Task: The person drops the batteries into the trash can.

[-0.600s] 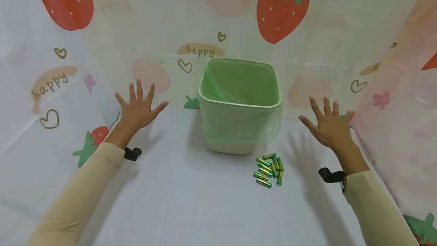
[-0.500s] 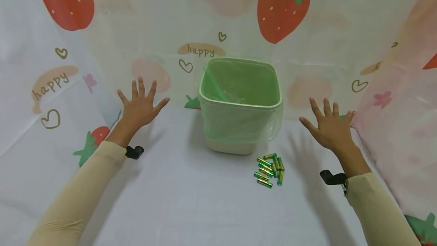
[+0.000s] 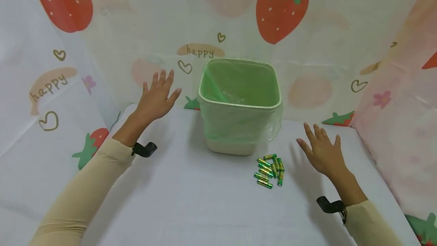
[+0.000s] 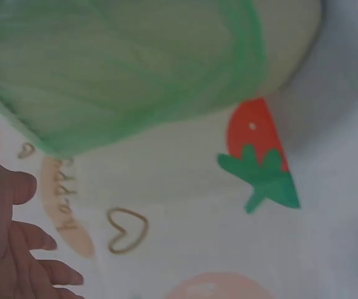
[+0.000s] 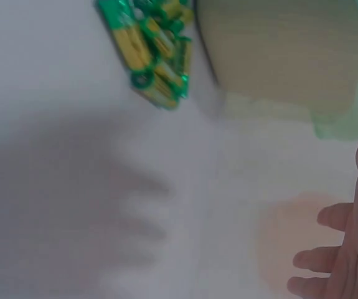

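Observation:
A square bin (image 3: 235, 124) lined with a thin green plastic bag (image 4: 122, 68) stands at the middle back of the table. Several small green and yellow batteries (image 3: 265, 172) lie loosely grouped just in front of the bin's right side; they also show at the top of the right wrist view. To the bin's left, my left hand (image 3: 155, 100) hovers with fingers extended, holding nothing. On the other side, my right hand (image 3: 324, 153) hovers with straight fingers, to the right of the batteries and apart from them. Both hands cast shadows on the white surface.
White cloth covers the table (image 3: 191, 204). Behind it rises a printed backdrop (image 3: 157, 14) with strawberries, hearts and lettering. A pink-toned fabric side (image 3: 392, 143) borders the table at the right. Black cameras sit on both wrists.
My left hand has moved right, toward the bin. My right hand has come down and back toward me, its fingers drawing closer together. The bin and batteries have stayed in place.

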A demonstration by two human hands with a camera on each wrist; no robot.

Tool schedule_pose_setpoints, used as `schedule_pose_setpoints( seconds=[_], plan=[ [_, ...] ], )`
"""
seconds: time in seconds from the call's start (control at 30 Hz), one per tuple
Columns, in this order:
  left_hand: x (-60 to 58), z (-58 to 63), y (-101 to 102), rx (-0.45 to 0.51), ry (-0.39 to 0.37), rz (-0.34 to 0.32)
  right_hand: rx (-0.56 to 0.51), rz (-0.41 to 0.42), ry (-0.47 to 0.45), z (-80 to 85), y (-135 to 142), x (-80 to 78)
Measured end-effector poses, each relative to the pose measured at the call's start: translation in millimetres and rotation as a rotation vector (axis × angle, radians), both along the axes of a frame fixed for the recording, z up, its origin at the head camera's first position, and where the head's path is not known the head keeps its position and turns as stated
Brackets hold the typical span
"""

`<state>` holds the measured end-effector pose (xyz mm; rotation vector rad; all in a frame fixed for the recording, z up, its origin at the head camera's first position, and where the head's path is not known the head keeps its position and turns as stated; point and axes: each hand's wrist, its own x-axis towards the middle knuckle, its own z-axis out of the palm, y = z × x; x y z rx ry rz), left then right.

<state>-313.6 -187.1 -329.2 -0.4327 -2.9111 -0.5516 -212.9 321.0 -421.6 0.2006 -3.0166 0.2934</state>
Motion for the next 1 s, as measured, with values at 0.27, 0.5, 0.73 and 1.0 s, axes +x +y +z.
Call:
schedule_pose_setpoints(
  seconds=[0.27,0.5,0.73,1.0],
  plan=[
    [-3.6,44.8,33,0.065,-0.042,-0.078,-0.029,0.010,-0.017,-28.7,-10,20.5],
    [-11.6,64.9,62,0.064,-0.124,-0.164,-0.068,0.005,-0.040,-43.1,-18,33.4],
    [-16.5,68.9,87,0.022,-0.159,-0.221,-0.110,0.028,-0.034,-51.2,-22,41.4],
    [-13.9,65.6,110,-0.047,-0.167,-0.217,-0.116,0.037,-0.059,-58.8,-31,42.8]
  ],
)
